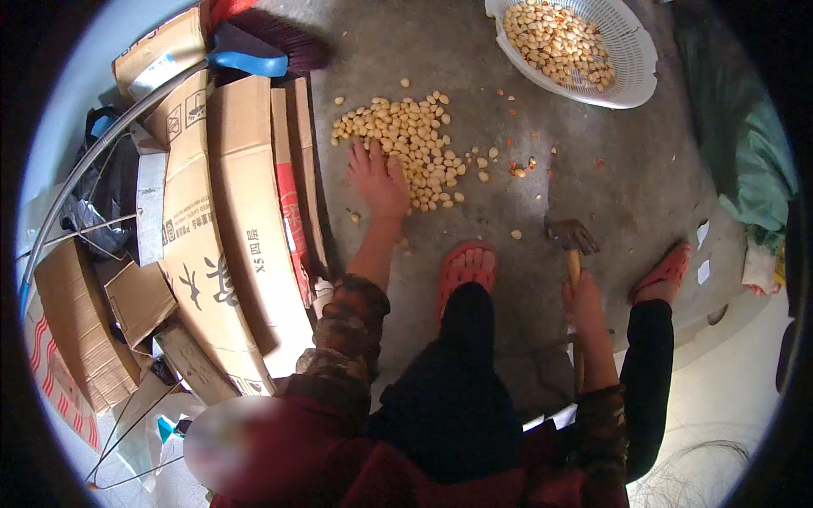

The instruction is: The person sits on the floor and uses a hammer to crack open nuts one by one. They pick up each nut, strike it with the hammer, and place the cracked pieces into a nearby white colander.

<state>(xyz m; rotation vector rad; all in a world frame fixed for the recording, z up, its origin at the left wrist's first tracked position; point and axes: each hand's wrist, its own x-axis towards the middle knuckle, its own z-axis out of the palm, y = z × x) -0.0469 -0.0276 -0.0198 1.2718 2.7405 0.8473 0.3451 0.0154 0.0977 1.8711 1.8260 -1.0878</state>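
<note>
A spread pile of pale nuts in their shells [419, 133] lies on the concrete floor. My left hand [380, 184] rests palm down on the pile's lower left edge, its fingers apart; whether a nut is under the palm is hidden. My right hand [583, 301] grips the wooden handle of a hammer [573, 238], whose dark metal head is over the floor between my feet. A few loose nuts, shell bits and orange-red fragments [513, 168] are scattered between the pile and the hammer. At the upper right, a white plastic basket [645, 60] holds more nuts mixed with reddish bits.
Flattened cardboard boxes [244, 178] stand along the left, with a blue-handled brush [254, 62] above them. My feet in red clogs [467, 254] are on the floor, either side of the hammer. Green fabric [759, 159] hangs at the right. Small white scraps [703, 272] lie near it.
</note>
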